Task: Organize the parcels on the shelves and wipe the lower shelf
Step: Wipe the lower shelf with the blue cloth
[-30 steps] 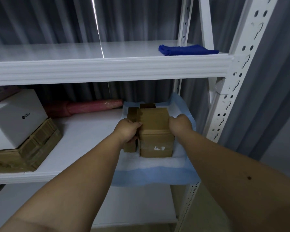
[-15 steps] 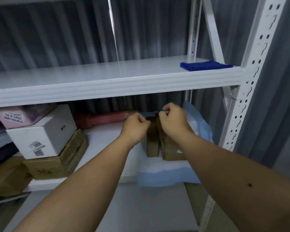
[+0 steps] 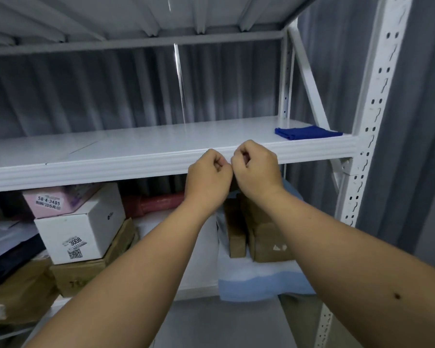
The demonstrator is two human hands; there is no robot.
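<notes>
- Left hand (image 3: 207,175): raised in front of upper shelf (image 3: 136,156) front edge, fingers (image 3: 220,163) curled into a loose fist; nothing visible inside.
- Right hand (image 3: 256,169): just beside left hand, knuckles touching or nearly so; fingers (image 3: 244,158) curled shut, no item seen in grip.
- Upper shelf: white metal, bare except folded blue cloth (image 3: 308,133) at far right end, near upright post (image 3: 369,136).
- Lower shelf (image 3: 201,247): white, carries the parcels; partly hidden by both forearms.
- Two brown cardboard parcels (image 3: 266,244): right part of lower shelf, standing side by side, touching, below the hands. Narrow one at left, wider one at right w/ small white mark on near face.
- Pale blue-and-white soft package (image 3: 256,282): lies under the two brown parcels, overhangs near edge of lower shelf.
- Red roll (image 3: 156,204): far side of lower shelf, lying flat, centre.
- White box (image 3: 83,234): left part of lower shelf, tilted, label "3008" plus QR code; sits on flat brown carton (image 3: 86,270).
- Pink parcel (image 3: 53,202): on top of white box, label "58-4-3405".
- Dark bag (image 3: 8,257) & another brown carton (image 3: 18,295): far left, edges cropped, details unclear.
- Backdrop: grey corrugated wall (image 3: 98,91).
</notes>
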